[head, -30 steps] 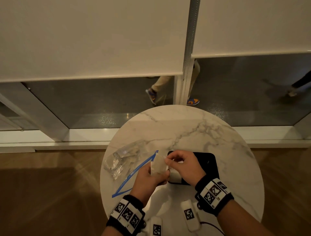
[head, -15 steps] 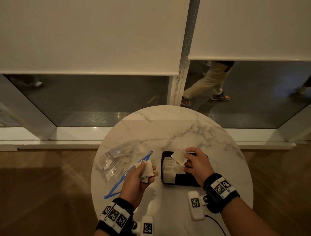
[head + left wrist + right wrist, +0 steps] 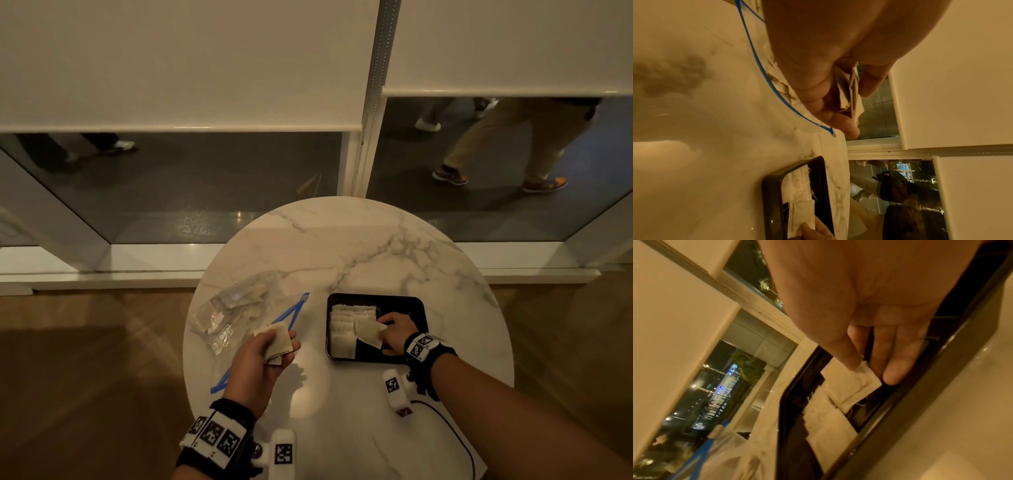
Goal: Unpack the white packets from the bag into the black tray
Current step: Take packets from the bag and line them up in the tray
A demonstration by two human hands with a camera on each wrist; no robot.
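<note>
A clear zip bag (image 3: 236,310) with a blue seal strip (image 3: 289,313) lies open on the left of the round marble table (image 3: 359,246); a few packets still show inside it. My left hand (image 3: 274,346) hovers beside the bag and grips a small stack of white packets (image 3: 276,342) (image 3: 849,91). The black tray (image 3: 416,303) (image 3: 941,376) sits to the right, with several white packets in a row (image 3: 340,329) on its left side. My right hand (image 3: 390,334) is low inside the tray, pinching one white packet (image 3: 368,330) (image 3: 851,384) by its corner.
The table stands against a low window with roller blinds (image 3: 171,61). People's legs (image 3: 507,147) pass outside the glass. A dark cable (image 3: 452,431) runs along the table's near right. Wooden floor (image 3: 85,377) surrounds the table.
My right hand took one packet from the stack in my left hand and carried it right and down into the tray. My left hand stayed near the bag with the remaining packets.
</note>
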